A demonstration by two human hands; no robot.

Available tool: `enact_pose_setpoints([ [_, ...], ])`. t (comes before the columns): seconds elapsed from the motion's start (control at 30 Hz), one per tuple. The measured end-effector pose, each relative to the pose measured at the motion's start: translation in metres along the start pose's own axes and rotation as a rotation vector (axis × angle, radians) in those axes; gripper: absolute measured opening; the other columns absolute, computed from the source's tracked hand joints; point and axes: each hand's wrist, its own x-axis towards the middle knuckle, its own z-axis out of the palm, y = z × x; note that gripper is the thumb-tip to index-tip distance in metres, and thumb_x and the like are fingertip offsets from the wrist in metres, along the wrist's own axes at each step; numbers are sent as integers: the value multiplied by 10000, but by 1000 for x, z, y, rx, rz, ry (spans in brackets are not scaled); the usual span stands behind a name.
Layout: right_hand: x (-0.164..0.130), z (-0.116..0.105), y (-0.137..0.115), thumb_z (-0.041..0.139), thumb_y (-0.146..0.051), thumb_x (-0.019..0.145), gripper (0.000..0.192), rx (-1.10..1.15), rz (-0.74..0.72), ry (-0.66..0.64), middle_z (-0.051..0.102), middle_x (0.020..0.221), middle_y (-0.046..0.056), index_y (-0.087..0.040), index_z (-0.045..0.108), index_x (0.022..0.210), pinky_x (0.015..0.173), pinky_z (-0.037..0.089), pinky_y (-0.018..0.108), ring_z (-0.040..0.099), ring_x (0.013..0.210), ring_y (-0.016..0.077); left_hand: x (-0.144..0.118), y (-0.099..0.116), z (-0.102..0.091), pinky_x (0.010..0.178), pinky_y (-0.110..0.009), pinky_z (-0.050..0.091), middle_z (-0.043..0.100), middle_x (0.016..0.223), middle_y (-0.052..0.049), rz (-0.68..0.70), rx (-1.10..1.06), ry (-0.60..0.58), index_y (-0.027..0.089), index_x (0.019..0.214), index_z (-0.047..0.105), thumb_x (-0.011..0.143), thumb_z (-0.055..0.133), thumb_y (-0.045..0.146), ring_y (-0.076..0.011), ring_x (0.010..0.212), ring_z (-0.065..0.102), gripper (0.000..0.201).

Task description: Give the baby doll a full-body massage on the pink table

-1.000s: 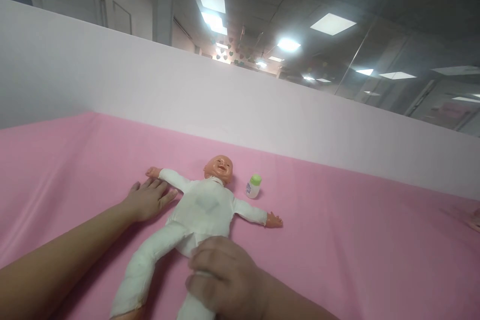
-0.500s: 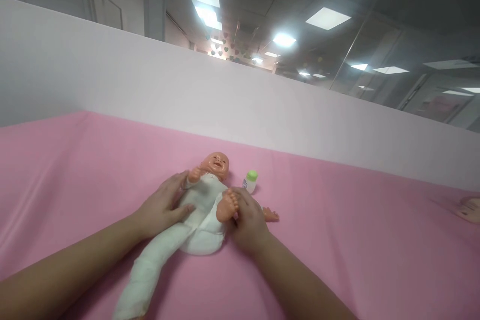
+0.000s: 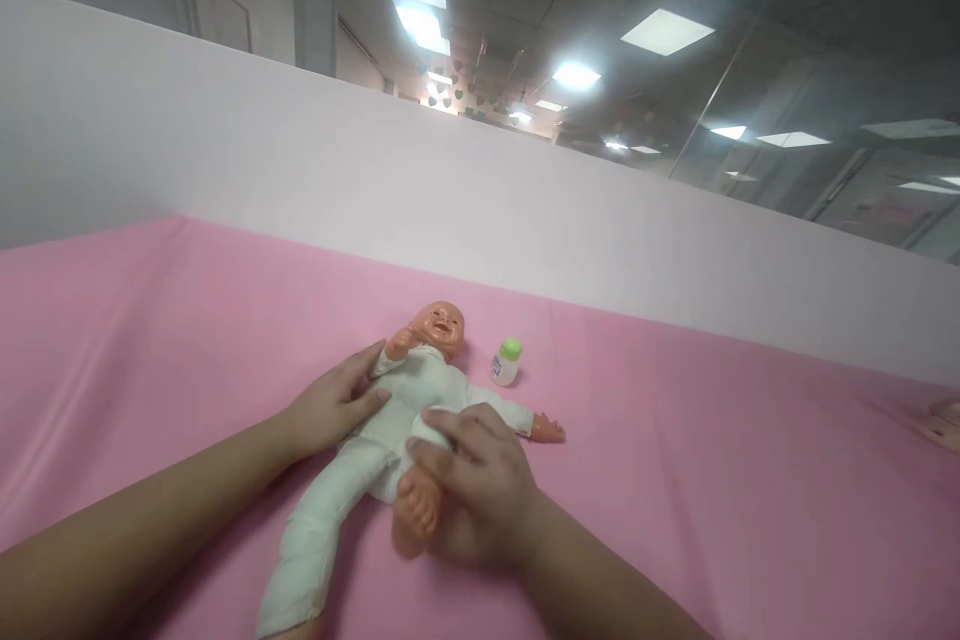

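A baby doll (image 3: 401, 400) in a white suit lies on its back on the pink sheet (image 3: 675, 480), head toward the far wall. My left hand (image 3: 330, 407) rests flat against the doll's side, holding its upper arm bent toward the head. My right hand (image 3: 476, 490) grips one of the doll's legs, and the bare foot (image 3: 415, 512) sticks out below my fingers. The doll's other leg lies stretched toward me, and its other arm points right. A small white bottle with a green cap (image 3: 507, 361) stands upright just right of the doll's head.
A white partition wall (image 3: 450, 180) runs along the far edge of the pink sheet. At the far right edge of the sheet lies a small pinkish object (image 3: 946, 420), partly cut off. Ceiling lights and glass walls show above the partition.
My right hand has brought the doll's raised leg down from over its chest toward me. My left hand stays on the doll's side, with the arm still bent by the head.
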Motion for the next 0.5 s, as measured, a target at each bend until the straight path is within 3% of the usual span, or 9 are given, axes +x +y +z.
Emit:
enact_pose_setpoints([
  [0.1,-1,8,-18,643,-464,882,333,73,-168,-42,718,1070,73,-209,647,1097,709,516,323,630,775,166,6,-9,-1,1061,-464,491,673,1322,-97,-213,-300,68,209,1393,527,936,513,598,-312,1242,615,601],
  [0.2,-4,15,-31,621,-415,963,213,134,-324,-191,708,870,-9,-205,638,926,595,474,248,579,636,93,13,-20,-7,1023,-464,525,697,1242,-128,-380,-541,219,179,1199,587,915,562,553,-316,1188,645,471],
  [0.27,-4,15,-37,627,-387,978,216,129,-387,-317,676,785,-42,-203,617,867,569,456,241,548,593,77,16,-24,-15,1006,-450,549,706,1207,-127,-445,-701,260,181,1131,592,905,583,468,-295,1145,672,366],
  [0.4,2,7,-41,652,-381,963,189,120,-406,-490,671,767,-60,-212,603,893,624,466,252,581,643,84,17,-22,-29,969,-467,585,733,1035,-153,-548,-864,180,162,969,619,839,585,396,-310,1050,716,269],
  [0.5,4,8,-39,608,-344,977,154,153,-385,-393,711,857,-38,-190,616,991,635,470,249,604,678,83,13,-15,-29,975,-484,581,701,1157,-160,-509,-820,161,168,1117,580,879,546,466,-325,1110,697,384],
])
